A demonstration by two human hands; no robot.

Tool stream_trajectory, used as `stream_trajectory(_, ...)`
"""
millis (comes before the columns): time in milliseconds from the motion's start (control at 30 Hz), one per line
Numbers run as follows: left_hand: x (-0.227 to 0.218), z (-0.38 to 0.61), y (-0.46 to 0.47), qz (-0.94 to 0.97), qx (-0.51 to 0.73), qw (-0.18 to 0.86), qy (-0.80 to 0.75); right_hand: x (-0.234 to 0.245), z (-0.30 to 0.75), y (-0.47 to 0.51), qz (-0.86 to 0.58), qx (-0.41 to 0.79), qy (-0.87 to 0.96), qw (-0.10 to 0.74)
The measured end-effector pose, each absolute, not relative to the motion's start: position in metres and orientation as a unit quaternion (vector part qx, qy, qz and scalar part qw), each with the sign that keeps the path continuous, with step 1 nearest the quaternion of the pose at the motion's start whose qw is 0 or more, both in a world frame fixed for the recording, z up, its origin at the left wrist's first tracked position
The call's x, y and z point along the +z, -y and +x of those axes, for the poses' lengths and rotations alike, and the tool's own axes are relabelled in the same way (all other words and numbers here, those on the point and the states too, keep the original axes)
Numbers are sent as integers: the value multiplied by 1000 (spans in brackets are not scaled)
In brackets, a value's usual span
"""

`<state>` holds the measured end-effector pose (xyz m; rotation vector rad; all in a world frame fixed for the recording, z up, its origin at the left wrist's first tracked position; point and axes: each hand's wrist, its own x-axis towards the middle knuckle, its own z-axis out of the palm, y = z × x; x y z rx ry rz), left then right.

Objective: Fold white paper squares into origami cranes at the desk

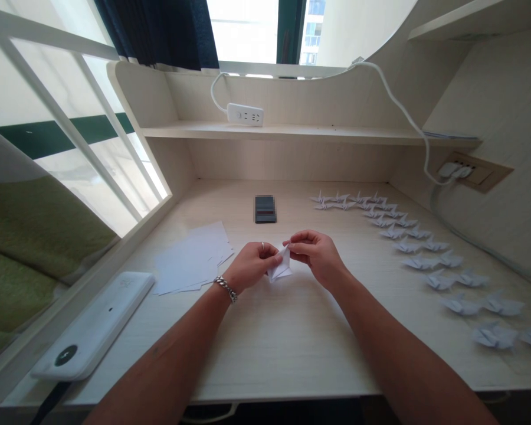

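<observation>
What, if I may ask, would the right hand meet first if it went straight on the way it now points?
The right hand would meet the folded white paper first, as its grip is at the paper's upper tip. Just beyond lies the left hand, though depth is hard to judge from this view.

Nothing can be read: the dark object (265, 209) ahead of the left hand (250, 267) is pixelated, and the marks on the white power strip (245, 114) beyond it are too small.

A laminate desk (292, 348) holds rows of paper cranes (460, 305), loose white sheets (190, 260) and a dark phone (265, 209)
</observation>
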<state>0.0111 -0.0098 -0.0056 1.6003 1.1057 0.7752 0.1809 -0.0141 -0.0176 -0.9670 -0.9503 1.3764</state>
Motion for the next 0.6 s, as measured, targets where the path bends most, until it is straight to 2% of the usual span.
stream_trajectory(167,-10,11,8,667,322,485,-464,-20,183,12,-421,561,412,582)
stream_trajectory(367,-17,10,4,703,323,437,-459,-24,178,15,-411,512,536,530)
stream_trajectory(600,-11,12,8,710,309,433,-461,-23,179,13,-439,516,493,545)
